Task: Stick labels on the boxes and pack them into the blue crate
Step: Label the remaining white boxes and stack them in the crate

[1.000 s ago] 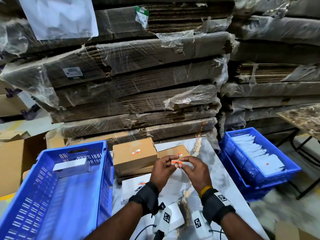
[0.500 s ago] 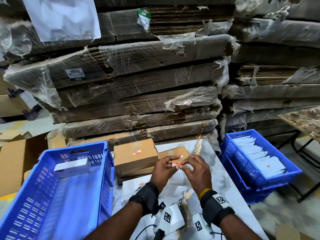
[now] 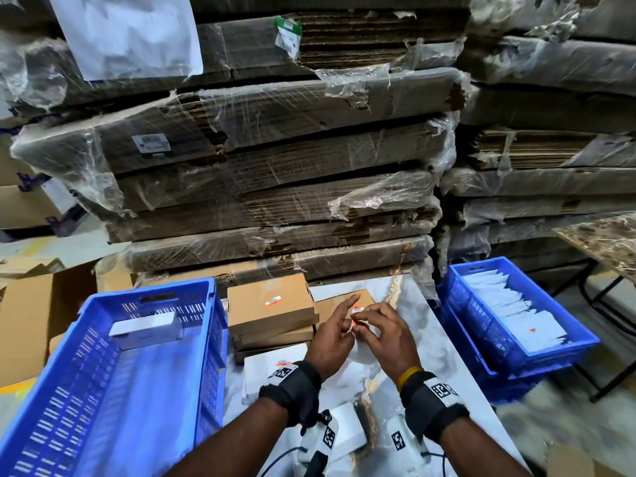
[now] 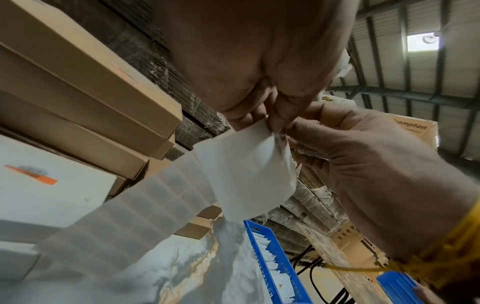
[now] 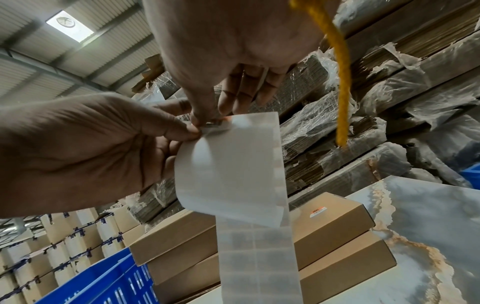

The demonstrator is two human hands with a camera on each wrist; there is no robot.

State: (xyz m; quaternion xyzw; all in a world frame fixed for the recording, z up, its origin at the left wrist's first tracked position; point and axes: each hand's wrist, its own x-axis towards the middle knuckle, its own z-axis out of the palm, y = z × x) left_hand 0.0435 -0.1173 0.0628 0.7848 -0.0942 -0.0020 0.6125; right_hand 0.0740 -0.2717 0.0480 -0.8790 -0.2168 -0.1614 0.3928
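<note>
Over the marble table my left hand and right hand meet at the top of a white label strip. The left thumb and a finger pinch the strip's upper corner, with the forefinger sticking out straight. My right thumb and forefinger pinch a small orange label at that same corner. The strip hangs down in a curl toward the table. Just behind the hands stand stacked brown boxes, the top one with an orange label. The blue crate on the left holds one white box.
A white box lies on the table under my left wrist. A second blue crate full of white packets stands at the right, off the table. Wrapped stacks of flat cardboard rise right behind the table. Open cartons sit at the far left.
Both hands have stayed together at the strip's top corner. My left forefinger has straightened out away from the pinch. The boxes and crates have not moved.
</note>
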